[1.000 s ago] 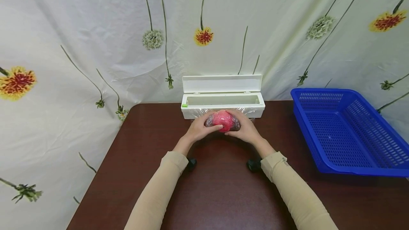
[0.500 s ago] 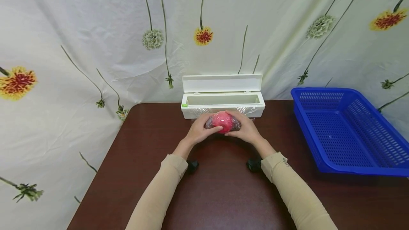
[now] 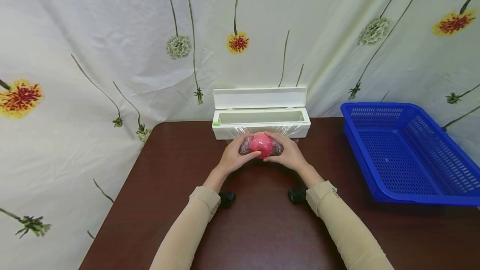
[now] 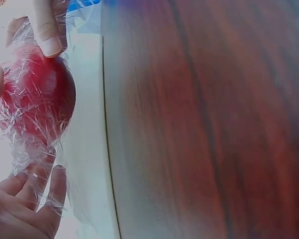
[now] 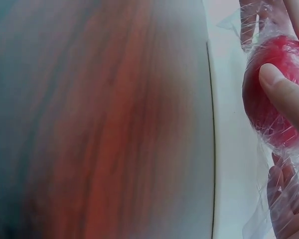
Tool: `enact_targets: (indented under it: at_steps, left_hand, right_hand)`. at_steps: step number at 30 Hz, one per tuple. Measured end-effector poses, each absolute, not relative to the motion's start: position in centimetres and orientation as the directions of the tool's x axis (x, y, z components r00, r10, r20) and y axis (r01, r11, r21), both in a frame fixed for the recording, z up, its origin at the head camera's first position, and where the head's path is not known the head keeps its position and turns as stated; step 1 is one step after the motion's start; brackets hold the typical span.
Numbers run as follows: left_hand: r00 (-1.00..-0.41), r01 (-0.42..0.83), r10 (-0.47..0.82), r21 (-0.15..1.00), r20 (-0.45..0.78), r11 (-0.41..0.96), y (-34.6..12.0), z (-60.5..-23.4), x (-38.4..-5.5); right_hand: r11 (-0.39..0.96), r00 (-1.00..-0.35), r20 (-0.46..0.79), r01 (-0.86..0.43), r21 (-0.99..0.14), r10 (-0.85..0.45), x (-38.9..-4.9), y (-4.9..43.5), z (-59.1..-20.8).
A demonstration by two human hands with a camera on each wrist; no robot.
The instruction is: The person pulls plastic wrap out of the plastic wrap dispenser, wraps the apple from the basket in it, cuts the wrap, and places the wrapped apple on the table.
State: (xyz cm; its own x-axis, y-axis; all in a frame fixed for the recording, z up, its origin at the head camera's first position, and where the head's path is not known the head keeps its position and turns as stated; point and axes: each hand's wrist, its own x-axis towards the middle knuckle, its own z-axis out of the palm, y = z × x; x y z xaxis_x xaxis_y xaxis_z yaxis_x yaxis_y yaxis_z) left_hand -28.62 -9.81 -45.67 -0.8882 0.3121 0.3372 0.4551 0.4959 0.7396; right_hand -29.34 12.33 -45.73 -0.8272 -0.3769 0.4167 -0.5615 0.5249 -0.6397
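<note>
Holding a round red object [image 3: 261, 145] (in clear film [image 4: 24, 150]), left hand [image 3: 234, 156] and right hand [image 3: 290, 153] share the grip.

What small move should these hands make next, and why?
Probably fold the loose plastic film inward around the red round item: film bunches out on both sides of it, and the left hand and right hand hold it between them.
</note>
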Motion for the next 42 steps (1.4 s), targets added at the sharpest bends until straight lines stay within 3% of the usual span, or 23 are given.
enact_targets:
  at_steps: [17,42]
  left_hand:
    - [-0.863,0.5,0.351,0.711,0.363,0.494,-10.1,-45.8,-28.0]
    - [-0.872,0.484,0.355,0.704,0.338,0.519,-10.4,-45.9,-27.4]
  right_hand:
    - [0.517,-0.858,0.376,-0.511,-0.686,-0.35,-28.9,12.5,-46.2]
    - [0.553,-0.875,0.319,-0.479,-0.682,-0.365,-28.5,12.5,-46.5]
